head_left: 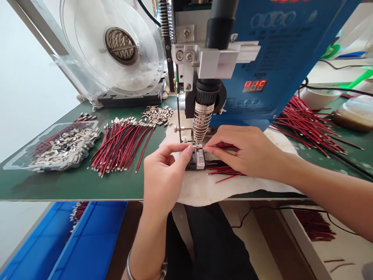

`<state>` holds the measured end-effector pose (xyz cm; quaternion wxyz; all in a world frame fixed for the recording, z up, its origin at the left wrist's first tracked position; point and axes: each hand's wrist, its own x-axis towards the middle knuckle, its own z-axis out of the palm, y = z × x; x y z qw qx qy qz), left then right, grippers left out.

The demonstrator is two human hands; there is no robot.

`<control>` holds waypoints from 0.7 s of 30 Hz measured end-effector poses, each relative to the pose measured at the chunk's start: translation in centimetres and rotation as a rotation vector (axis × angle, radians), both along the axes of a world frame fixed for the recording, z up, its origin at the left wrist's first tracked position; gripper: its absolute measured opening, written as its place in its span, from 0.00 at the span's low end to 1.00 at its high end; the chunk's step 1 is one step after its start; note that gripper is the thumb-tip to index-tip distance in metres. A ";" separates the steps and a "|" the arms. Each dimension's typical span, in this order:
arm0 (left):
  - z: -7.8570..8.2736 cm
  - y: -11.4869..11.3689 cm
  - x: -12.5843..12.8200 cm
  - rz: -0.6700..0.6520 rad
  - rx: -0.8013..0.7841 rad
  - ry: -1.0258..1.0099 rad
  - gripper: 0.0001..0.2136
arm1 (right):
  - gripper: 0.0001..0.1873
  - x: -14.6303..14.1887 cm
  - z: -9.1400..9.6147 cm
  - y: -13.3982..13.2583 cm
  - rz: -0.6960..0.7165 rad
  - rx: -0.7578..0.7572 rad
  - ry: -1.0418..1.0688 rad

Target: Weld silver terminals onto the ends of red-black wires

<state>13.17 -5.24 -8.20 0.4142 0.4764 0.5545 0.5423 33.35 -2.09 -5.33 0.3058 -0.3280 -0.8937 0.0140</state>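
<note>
My left hand (pixel 164 171) pinches at a small metal fixture (pixel 199 158) under the soldering iron tip (pixel 201 124); what its fingertips hold is too small to tell. My right hand (pixel 243 149) pinches a thin red wire (pixel 217 147) and holds its end at the same fixture, fingertips almost touching my left thumb. A few loose red wires (pixel 224 173) lie on the white cloth (pixel 201 190) below my right hand.
A bundle of red and black wires (pixel 121 146) lies left on the green bench (pixel 72 182). A clear tray of metal terminals (pixel 58 146) sits far left, a loose terminal pile (pixel 157 114) behind. More red wires (pixel 305 124) lie right. Blue machine (pixel 285 58), clear reel (pixel 113 46), blue bins (pixel 72 241) below.
</note>
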 end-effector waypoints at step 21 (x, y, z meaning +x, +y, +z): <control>0.2 -0.1 0.1 0.014 -0.020 0.040 0.11 | 0.09 0.0 0.1 0.2 0.006 0.010 -0.002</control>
